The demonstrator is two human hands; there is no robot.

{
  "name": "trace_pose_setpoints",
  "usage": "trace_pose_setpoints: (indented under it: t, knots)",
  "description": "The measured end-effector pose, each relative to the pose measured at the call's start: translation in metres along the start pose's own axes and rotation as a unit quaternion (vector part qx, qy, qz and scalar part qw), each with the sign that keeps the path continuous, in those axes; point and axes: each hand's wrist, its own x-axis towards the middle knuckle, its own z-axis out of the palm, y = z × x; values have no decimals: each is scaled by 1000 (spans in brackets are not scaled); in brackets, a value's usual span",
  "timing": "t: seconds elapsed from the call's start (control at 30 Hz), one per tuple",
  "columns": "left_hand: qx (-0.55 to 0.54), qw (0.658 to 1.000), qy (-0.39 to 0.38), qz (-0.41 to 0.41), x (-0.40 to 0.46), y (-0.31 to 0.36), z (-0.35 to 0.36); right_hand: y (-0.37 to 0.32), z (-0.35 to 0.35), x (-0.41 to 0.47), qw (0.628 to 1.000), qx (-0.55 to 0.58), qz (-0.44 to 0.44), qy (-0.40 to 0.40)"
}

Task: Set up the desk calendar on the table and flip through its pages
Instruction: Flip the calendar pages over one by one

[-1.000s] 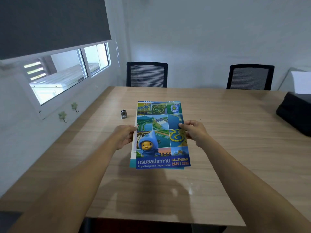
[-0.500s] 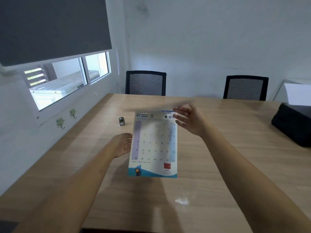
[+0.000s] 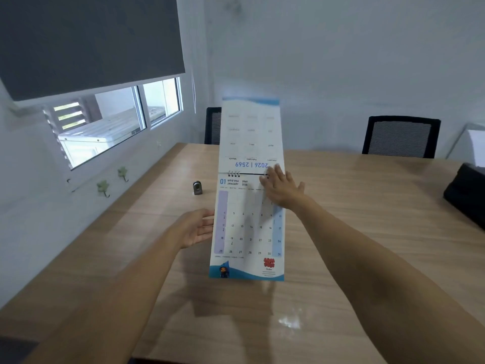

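Note:
The desk calendar (image 3: pixel 246 232) is held tilted above the wooden table (image 3: pixel 367 214), showing a white January page with a blue bottom band. Its cover sheet (image 3: pixel 250 132) stands flipped up over the spiral binding, with its print upside down. My left hand (image 3: pixel 195 227) is at the calendar's left edge, palm turned toward it and fingers going behind the pages. My right hand (image 3: pixel 282 189) lies flat with fingers spread at the top right of the page, fingertips at the binding and the raised cover.
A small grey object (image 3: pixel 197 187) stands on the table left of the calendar. Two black mesh chairs (image 3: pixel 401 136) (image 3: pixel 212 126) are at the far side. A black bag (image 3: pixel 467 193) sits at the right edge. Wall hooks (image 3: pixel 103 186) hang below the window.
The picture cover has been turned up over the binding, which exposes the January page. My right hand moved from the calendar's right edge to the top right. The calendar rose slightly.

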Motion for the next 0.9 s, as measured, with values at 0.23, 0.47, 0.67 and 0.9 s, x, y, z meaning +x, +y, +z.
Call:
trace_pose_setpoints:
  t: [0.23,0.47,0.67,0.9]
  knots:
    - [0,1000,5,-8,4,0,0,6,7,-1,990,117,41,65]
    - [10,1000,-5,-8,3,3,0,32,27,-26,806,500,317,-30]
    - [30,1000,4,-1,-9,17,-1,46,9,-43,783,570,228,-100]
    - [17,995,23,97,-28,63,0,35,-27,-41,798,583,150,-34]
